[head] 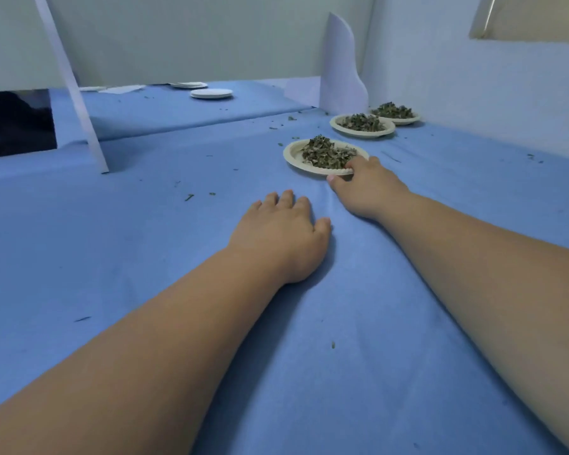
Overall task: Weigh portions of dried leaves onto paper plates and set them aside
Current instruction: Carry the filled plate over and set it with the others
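Observation:
Three paper plates of dried leaves stand in a row on the blue cloth at the right. The nearest plate [293, 156] carries a heap of dried leaves [326, 153]. My right hand [368, 188] pinches its near rim, thumb under and fingers on top. Behind it sit a second filled plate [362, 130] and a third filled plate [396, 118] by the wall. My left hand [284, 234] rests palm down on the cloth, holding nothing, a hand's width short of the nearest plate.
A stack of empty white plates [211, 93] and another plate [188, 84] lie at the far back. A white slanted post [76, 93] stands at the left, a curled white sheet [340, 67] at the back right. The white wall [490, 103] borders the right. Leaf crumbs dot the blue cloth [145, 241].

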Demonstrator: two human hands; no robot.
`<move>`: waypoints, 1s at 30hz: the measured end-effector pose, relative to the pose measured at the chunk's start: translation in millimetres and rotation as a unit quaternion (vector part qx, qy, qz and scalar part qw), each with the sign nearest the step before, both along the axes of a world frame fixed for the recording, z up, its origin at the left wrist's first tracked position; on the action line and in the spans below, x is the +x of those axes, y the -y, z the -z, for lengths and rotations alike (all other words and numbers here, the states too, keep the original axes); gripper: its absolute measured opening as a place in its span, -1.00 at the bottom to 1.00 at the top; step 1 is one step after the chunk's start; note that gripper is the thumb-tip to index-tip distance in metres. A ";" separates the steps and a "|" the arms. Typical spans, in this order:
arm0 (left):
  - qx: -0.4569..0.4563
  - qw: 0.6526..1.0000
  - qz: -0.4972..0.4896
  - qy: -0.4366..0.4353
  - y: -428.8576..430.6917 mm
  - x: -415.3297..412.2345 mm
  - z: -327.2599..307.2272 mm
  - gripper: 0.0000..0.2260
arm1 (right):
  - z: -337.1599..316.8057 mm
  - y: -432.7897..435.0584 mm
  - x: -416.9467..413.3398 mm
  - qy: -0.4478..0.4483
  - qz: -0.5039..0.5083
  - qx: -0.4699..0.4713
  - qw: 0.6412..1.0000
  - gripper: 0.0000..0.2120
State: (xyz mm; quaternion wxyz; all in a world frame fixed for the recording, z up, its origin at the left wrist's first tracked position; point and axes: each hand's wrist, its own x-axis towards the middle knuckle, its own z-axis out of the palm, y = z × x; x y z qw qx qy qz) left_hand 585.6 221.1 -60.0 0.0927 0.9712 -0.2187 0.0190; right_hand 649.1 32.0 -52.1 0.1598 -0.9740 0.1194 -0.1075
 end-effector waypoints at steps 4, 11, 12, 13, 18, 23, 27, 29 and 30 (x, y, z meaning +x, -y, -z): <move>-0.011 1.000 0.009 -0.004 0.9 -4.8 0.9 -0.46 | 0.3 -6.4 36.2 0.000 0.015 -0.002 1.000 -0.36; -0.025 0.999 -0.008 0.030 -10.7 0.4 -10.2 -0.77 | -2.1 -7.6 75.3 -0.011 0.025 -0.004 1.000 -0.36; -0.028 0.999 -0.006 0.024 -10.4 1.2 -9.1 -0.77 | -2.1 -7.1 78.8 -0.011 0.024 -0.008 1.000 -0.35; -0.029 1.000 -0.001 0.012 -8.8 2.2 -6.6 -0.74 | -2.5 -6.2 81.6 -0.011 0.025 -0.013 1.000 -0.35; -0.009 1.000 0.004 -0.013 -4.3 -2.6 -0.7 -0.48 | -3.4 -5.3 90.5 -0.020 0.025 -0.018 0.999 -0.31; -0.009 1.000 0.007 -0.008 -3.9 -4.0 0.9 -0.48 | -5.0 -2.0 96.6 -0.020 0.024 -0.015 0.999 -0.30; -0.008 1.000 0.013 0.008 -3.3 -2.8 2.1 -0.49 | -5.5 0.0 101.0 -0.019 0.017 -0.009 1.000 -0.28; -0.011 1.000 0.013 0.007 -2.8 -2.4 2.0 -0.50 | -5.9 -0.3 98.8 -0.017 0.022 -0.001 1.000 -0.25; -0.013 1.000 0.014 0.009 -2.7 -1.7 1.8 -0.51 | -6.0 -0.9 96.5 -0.015 0.027 0.003 1.000 -0.23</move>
